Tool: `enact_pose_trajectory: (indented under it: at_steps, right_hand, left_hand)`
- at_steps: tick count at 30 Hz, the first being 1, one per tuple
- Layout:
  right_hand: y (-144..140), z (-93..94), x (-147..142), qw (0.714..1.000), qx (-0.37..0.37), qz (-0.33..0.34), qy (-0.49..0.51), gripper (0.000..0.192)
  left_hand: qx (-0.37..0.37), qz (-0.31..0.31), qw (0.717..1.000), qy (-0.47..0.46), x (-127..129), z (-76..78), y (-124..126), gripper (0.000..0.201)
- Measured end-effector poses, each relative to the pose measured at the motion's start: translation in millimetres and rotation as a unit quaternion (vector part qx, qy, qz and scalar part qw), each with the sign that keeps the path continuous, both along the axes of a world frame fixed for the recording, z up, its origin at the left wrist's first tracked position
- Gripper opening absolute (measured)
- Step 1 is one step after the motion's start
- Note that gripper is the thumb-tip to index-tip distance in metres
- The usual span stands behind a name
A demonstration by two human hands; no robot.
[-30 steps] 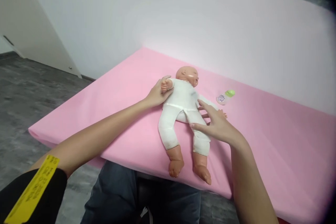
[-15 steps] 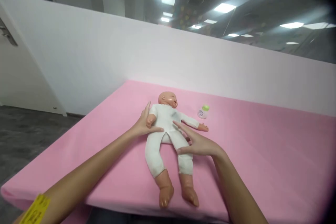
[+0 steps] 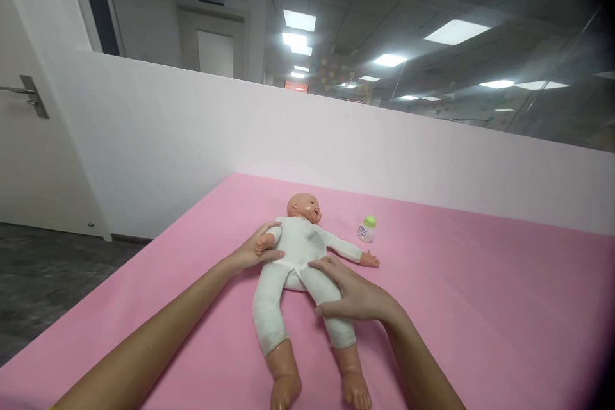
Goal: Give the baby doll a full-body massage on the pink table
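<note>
A baby doll with a white cloth body lies on its back on the pink-covered table, its head turned to the right. My left hand grips the doll's side at the left, thumb across the hip and fingers behind its bent arm. Over the doll's thigh on the right lies my right hand, thumb on the inner side and fingers across the top of the leg. The doll's other arm stretches out to the right, beyond my right hand. Beside that arm stands a small clear bottle with a green cap.
A white low wall runs along the table's back edge. To the left are a door with a metal handle and a dark floor. Ceiling lights show beyond the wall.
The camera view has tilted up, so everything sits lower in the picture. My right hand curves more closely over the thigh. The doll's legs are slightly farther apart.
</note>
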State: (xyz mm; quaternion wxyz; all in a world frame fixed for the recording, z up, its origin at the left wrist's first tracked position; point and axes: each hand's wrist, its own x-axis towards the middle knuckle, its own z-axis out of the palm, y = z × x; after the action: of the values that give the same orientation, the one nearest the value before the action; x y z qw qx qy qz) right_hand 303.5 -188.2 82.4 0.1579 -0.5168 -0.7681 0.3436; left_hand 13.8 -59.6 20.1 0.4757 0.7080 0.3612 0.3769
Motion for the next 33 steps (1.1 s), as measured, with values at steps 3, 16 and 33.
enact_pose_trajectory:
  at_steps: [3, 16, 33]
  right_hand:
    - [7, -4.0, 3, 0.999, 0.026, -0.016, 0.035, 0.059]
    - [75, -77.5, 26, 0.966, 0.113, -0.176, 0.155, 0.035]
    - [84, -88.3, 47, 0.948, 0.19, -0.237, 0.092, 0.037]
  left_hand:
    - [0.011, 0.066, 0.997, -0.041, -5, -1.1, 4, 0.069]
    - [-0.091, 0.236, 0.945, -0.209, -15, -4.5, 27, 0.075]
    - [-0.165, 0.304, 0.877, -0.335, -40, -1.2, 48, 0.02]
